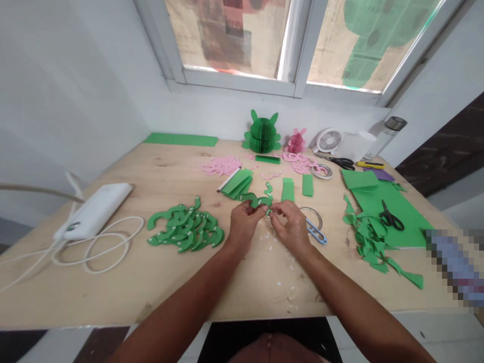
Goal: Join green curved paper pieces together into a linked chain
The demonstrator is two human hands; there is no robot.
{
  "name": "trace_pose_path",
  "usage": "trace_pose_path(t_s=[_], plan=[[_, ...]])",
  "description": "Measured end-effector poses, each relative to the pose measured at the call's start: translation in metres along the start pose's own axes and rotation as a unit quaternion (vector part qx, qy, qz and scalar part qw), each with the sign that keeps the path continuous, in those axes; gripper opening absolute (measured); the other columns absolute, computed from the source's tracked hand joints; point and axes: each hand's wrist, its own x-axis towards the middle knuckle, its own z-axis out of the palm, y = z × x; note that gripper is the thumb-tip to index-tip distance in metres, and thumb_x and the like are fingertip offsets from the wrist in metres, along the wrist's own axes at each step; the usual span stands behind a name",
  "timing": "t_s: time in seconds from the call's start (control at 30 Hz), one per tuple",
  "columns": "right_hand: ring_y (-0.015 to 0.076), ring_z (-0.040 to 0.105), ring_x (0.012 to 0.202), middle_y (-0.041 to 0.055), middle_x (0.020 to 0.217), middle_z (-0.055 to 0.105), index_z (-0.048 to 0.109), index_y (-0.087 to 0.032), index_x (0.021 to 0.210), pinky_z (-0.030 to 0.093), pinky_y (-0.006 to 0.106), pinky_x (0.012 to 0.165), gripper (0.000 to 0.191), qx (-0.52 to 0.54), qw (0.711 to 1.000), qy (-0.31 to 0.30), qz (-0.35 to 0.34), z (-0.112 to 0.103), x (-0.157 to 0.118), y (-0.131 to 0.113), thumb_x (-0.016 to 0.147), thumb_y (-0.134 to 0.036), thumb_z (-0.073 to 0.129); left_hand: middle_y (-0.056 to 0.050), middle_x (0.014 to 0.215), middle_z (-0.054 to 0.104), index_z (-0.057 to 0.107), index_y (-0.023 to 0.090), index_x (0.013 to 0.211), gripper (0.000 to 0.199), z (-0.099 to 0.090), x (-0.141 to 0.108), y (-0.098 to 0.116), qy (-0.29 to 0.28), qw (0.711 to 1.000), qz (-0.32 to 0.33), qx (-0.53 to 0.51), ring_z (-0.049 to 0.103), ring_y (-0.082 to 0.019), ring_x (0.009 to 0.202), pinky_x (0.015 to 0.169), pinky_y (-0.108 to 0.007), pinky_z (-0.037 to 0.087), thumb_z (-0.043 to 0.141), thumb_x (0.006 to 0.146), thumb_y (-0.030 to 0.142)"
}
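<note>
My left hand (244, 224) is closed in a pinch on a curved green paper piece (248, 198) that carries small white strips. My right hand (291, 227) meets it from the other side, thumb and forefinger pinched at the end of the same piece. Its exact fingertip contact is partly hidden. Just beyond the fingers lies another wavy green paper piece (268, 190). A heap of similar green curved pieces (187, 227) with white strips lies left of my left hand. Beside my right hand are a blue cutter (316, 232) and a roll of tape (320, 217).
Behind stand a green paper honeycomb figure (263, 133), a pink one (296, 142) and a small fan (328, 140). Black scissors (391, 217) lie on green sheets (410, 222) at right, near green scraps (368, 242). A white power bank (96, 209) with looped cable is at left.
</note>
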Motion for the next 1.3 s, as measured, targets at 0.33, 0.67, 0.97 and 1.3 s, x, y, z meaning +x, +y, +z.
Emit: trace_pose_path(t_s=[0.33,0.67,0.97,1.3], plan=[[0.0179,0.051,0.071,0.0032,0.071,0.057,0.056,-0.02,0.079,0.04,0.029,0.065,0.008,-0.027,0.999,-0.005,-0.019,-0.0005,-0.0005,-0.0012,0.08,-0.015,0.05,0.004,0.055,0.058,0.057,0.015,0.06,0.017,-0.001,0.0004,-0.0017,-0.004,1.0,0.0,-0.001,0.051,-0.01,0.053,0.062,-0.022,0.043,0.072,0.056,0.02],[0.0174,0.05,0.07,0.0027,0.071,0.055,0.057,-0.02,0.083,0.041,0.029,0.065,0.009,-0.021,1.0,-0.003,-0.01,0.0001,-0.0009,-0.0014,0.079,-0.015,0.05,0.003,0.058,0.06,0.057,0.015,0.066,0.02,-0.0016,0.0023,-0.0028,0.014,1.0,-0.024,-0.012,0.052,-0.01,0.055,0.06,-0.021,0.041,0.072,0.055,0.021],[0.0171,0.05,0.07,0.002,0.069,0.055,0.054,-0.02,0.074,0.04,0.029,0.064,0.009,-0.015,1.0,-0.012,-0.009,-0.0008,-0.0001,-0.0028,0.078,-0.013,0.05,0.004,0.057,0.06,0.057,0.015,0.065,0.02,-0.0019,0.0022,-0.0032,0.01,1.0,-0.017,-0.018,0.052,-0.009,0.054,0.059,-0.02,0.04,0.074,0.055,0.02],[0.0157,0.049,0.067,0.0006,0.067,0.053,0.052,-0.021,0.072,0.04,0.028,0.063,0.008,0.004,1.0,-0.001,0.014,0.0001,0.0,-0.0014,0.078,-0.015,0.051,0.002,0.063,0.064,0.059,0.014,0.068,0.021,-0.0013,0.0,-0.0045,-0.008,0.999,-0.032,-0.028,0.055,-0.01,0.059,0.061,-0.021,0.042,0.074,0.054,0.019]])
